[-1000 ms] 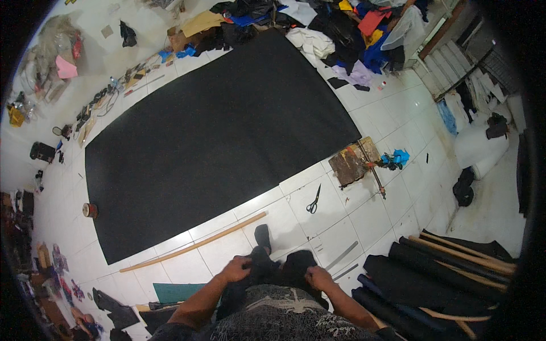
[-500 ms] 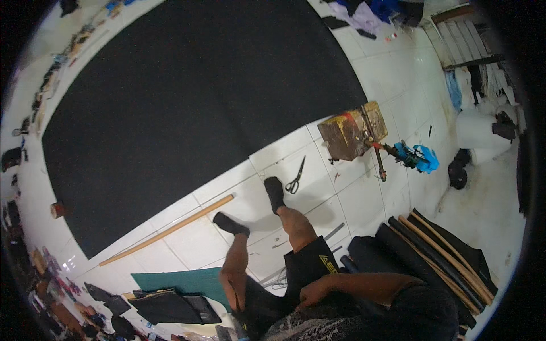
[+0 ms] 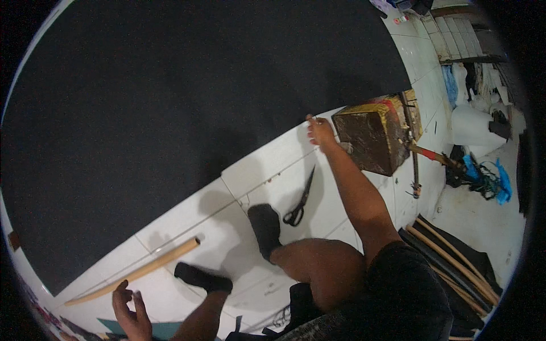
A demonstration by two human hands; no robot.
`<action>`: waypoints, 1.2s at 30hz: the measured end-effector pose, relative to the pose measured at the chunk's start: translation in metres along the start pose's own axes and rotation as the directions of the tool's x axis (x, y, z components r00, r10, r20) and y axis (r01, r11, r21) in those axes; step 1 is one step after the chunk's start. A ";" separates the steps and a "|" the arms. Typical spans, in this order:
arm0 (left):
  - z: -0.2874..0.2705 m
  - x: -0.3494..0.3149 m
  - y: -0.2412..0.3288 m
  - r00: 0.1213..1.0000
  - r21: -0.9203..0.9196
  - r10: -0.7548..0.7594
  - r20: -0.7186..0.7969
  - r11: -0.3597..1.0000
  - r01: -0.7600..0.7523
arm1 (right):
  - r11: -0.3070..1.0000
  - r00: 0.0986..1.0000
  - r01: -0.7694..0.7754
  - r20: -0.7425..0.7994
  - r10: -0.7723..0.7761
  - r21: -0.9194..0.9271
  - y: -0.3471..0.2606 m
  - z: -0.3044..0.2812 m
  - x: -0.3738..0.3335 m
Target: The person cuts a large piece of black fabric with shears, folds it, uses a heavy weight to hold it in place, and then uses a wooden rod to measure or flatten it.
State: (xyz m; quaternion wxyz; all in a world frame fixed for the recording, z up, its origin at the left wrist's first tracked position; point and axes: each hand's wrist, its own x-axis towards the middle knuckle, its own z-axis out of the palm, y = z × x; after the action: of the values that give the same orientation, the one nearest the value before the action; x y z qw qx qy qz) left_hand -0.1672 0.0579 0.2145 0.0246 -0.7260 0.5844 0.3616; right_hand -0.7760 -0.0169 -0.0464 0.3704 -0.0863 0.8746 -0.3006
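Observation:
A large black sheet (image 3: 187,85) lies spread across the white tiled floor. My right hand (image 3: 322,134) reaches forward to its near edge, just left of a worn brown and yellow block-like box (image 3: 367,139). The fingers of that hand are spread and nothing shows in them. At the lower left, my left hand (image 3: 132,314) is held with fingers apart, empty, close to a long tan tube (image 3: 153,265) on the floor. Black-handled scissors (image 3: 300,203) lie between my foot and my right forearm, their blades toward the sheet.
Rolled black material and tan tubes (image 3: 449,258) lie at my right. Beyond the box is a bundle of cords with blue plastic (image 3: 483,176). A white, rounded bundle (image 3: 475,128) stands farther right. Part of a green sheet (image 3: 165,329) shows below my left hand.
I have bent lower and closer to the floor. My right hand has gone from my lap out to the sheet's edge beside the box, and my left hand has moved out toward the tube.

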 end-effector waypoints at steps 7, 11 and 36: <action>0.008 0.030 -0.023 0.876 -0.074 -0.090 0.473 0.987 0.141 | 0.900 0.971 0.194 -0.208 -0.119 0.390 0.014 -0.009 0.095; -0.005 0.054 -0.003 0.923 -0.194 0.109 0.368 0.980 -0.039 | 0.910 0.767 0.412 -0.520 -0.375 -0.050 0.015 -0.034 0.115; -0.008 0.126 -0.079 0.972 -0.151 0.118 -0.202 0.977 -0.150 | 0.876 0.911 0.401 -0.211 -0.353 0.267 0.013 0.044 0.073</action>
State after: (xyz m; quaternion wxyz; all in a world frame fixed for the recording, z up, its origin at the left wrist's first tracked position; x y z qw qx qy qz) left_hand -0.0877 -0.0258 0.1197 -0.1168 -0.7157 0.6000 0.3378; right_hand -0.7959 -0.0542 -0.1220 0.2438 -0.1737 0.8101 -0.5041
